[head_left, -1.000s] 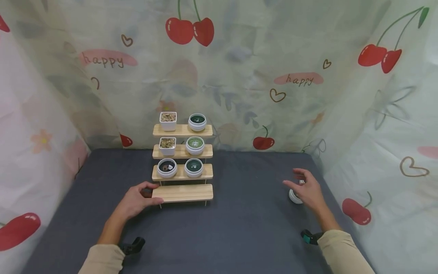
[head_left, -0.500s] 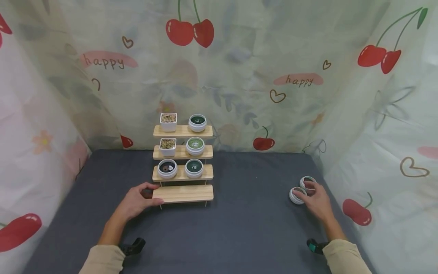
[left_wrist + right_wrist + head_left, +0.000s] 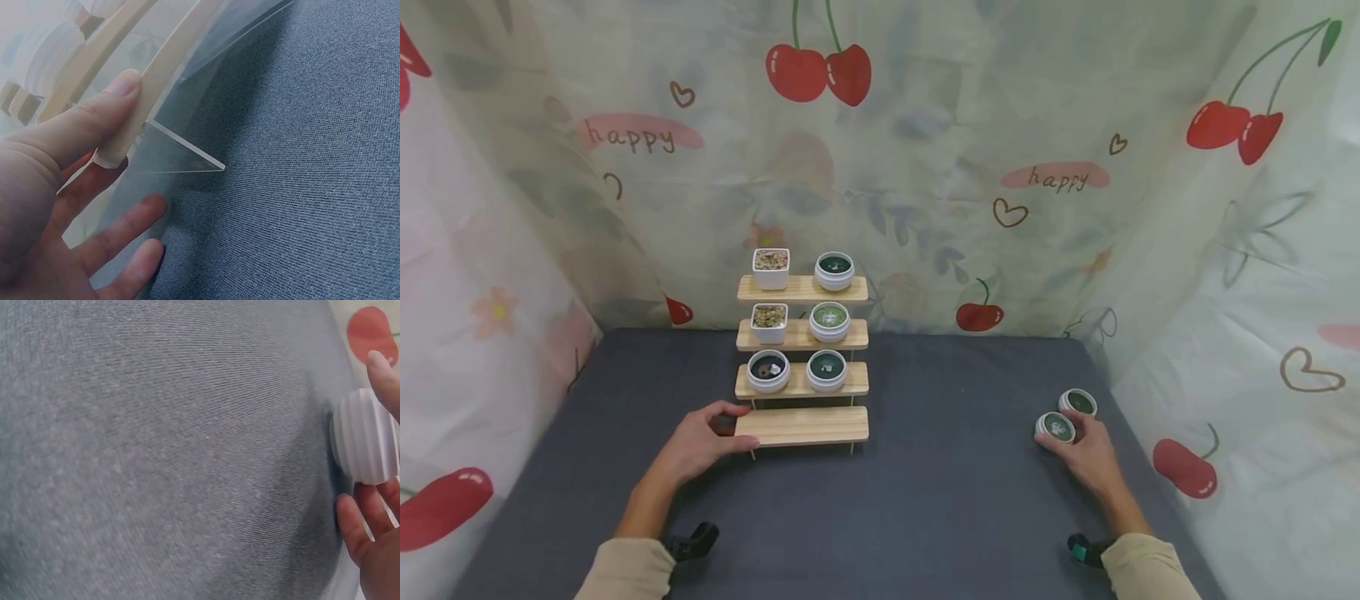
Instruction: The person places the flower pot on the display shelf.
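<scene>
My left hand (image 3: pixel 696 446) pinches the left end of the lowest wooden shelf (image 3: pixel 808 425) of a tiered display stand. In the left wrist view the thumb (image 3: pixel 109 112) lies along the shelf's edge, with a clear support panel (image 3: pixel 181 150) below. Far to the right, my right hand (image 3: pixel 1093 457) grips a small white ribbed pot (image 3: pixel 1056 427) with a dark green, pale-patterned top. The thumb and fingers take it from opposite sides in the right wrist view. Just behind it stands a second white pot (image 3: pixel 1078 402), also dark green inside.
On the upper shelves stand square white pots (image 3: pixel 769 322) with grainy tops and round white pots (image 3: pixel 827 369) with dark or green tops. The dark cloth-covered table (image 3: pixel 940 467) spans between my hands. Printed curtains (image 3: pixel 925 167) close off the back and sides.
My right hand has come down and in around the near white pot, first drawing back right, then closing on its sides. My left hand has stayed on the lowest shelf.
</scene>
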Motion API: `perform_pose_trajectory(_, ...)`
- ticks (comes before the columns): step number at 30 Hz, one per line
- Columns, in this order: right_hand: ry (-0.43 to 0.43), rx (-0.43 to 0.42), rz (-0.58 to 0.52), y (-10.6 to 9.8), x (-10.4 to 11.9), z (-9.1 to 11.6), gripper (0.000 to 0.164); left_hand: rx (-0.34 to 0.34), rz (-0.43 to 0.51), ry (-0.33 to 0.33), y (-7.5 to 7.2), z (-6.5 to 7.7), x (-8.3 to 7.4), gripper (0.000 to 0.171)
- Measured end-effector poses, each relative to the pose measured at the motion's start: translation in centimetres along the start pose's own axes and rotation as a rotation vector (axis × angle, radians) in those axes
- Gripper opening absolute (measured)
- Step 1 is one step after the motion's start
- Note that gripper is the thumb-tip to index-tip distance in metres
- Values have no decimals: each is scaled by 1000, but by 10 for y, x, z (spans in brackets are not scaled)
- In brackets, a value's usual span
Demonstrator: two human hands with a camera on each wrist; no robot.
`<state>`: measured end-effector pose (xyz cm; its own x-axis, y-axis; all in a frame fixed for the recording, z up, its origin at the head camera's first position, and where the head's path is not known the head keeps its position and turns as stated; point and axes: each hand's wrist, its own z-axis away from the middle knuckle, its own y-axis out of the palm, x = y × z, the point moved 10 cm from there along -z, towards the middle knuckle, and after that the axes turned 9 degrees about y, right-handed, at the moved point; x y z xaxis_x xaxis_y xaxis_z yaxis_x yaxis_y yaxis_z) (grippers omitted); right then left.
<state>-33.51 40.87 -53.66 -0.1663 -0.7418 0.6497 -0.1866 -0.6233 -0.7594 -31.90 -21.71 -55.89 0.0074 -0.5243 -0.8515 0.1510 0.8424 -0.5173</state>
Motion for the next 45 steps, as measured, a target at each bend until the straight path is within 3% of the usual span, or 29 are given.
perform_pose_trajectory(10,-39,-13,-12,5,-1,-3,63,2,8,5,1,-1,0,72)
perform_pose_trajectory(17,-98,-38,9,6,12,-2,50,1,11,4,0,0,0,71)
perform_pose_trajectory(23,-82,4,36,12,25,-3,66,0,7,5,-1,-1,-1,71)
perform_pose_trajectory(32,-85,74,-8,24,60,-4,67,2,9,-6,0,-3,5,75)
perform_pose_trajectory(45,-155,140,-78,55,123,1,69,0,9,-9,-1,-2,4,74)
